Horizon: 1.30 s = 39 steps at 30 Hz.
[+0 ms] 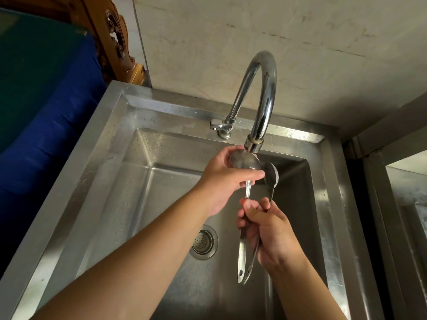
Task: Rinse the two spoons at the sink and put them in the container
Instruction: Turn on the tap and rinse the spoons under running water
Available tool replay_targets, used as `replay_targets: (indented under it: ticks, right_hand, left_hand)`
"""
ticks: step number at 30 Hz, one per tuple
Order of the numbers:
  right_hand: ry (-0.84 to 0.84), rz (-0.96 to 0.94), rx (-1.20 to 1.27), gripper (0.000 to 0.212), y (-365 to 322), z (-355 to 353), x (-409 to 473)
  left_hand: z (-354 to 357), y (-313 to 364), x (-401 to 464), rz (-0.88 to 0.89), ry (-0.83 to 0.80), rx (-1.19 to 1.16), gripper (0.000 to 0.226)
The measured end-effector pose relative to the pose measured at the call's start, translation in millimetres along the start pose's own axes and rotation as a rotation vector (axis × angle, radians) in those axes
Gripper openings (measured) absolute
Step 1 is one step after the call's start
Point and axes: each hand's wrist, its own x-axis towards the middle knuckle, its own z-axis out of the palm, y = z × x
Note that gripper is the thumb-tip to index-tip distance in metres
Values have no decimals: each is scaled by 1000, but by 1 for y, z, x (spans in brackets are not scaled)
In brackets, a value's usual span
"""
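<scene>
Rinsing under the curved chrome tap (258,93): two stiff, wet, slippery steel spoons (248,161) are gripped by their handles in the right hand (270,232) — one bowl is rubbed by the left hand (221,181), its fingers curled round it.

Both forearms extend forward, bare. Left hand (221,181) is raised, fingers curled, thumb extended rightward. Right hand (268,229) sits lower, fingers closed in a grip.

The sink (111,139) is dull silver steel, speckled with water drops. The tap (261,93) is bright chrome. Both spoons (246,161) are silver. The drain strainer (204,242) is grey metal dotted with small holes. The wall (277,31) is cream with dark streaks. A blue cloth (46,135) lies left, beside carved orange-brown wood (117,42).
</scene>
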Motion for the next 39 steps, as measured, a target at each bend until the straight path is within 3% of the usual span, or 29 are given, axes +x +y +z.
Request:
replay_targets:
  ticks: [6,11,15,18,24,30,35,39]
  right_hand:
    - [2,-158,-357,45,5,-9,-6]
    - [-21,-213,-486,42,7,-6,-7]
    - [-29,-209,-530,38,7,1,-6]
    - [8,-242,-652,32,5,6,-6]
    - [95,-336,-968,34,4,19,-5]
    - [117,-178,-919,26,1,33,-5]
    - [61,-159,-1014,38,-7,41,2]
    - [32,-215,-1079,34,-9,46,6]
  left_hand:
    - [5,3,2,-72,70,9,50]
    - [2,17,3,-212,152,13,20]
    - [-10,21,3,-272,206,-50,36]
    - [-20,18,0,-211,210,-24,40]
    - [-36,9,-11,-61,183,288,54]
    - [-43,3,-20,-73,116,-92,45]
    - [-35,-8,-37,4,59,-197,46]
    - [-27,-19,-50,85,40,-127,46]
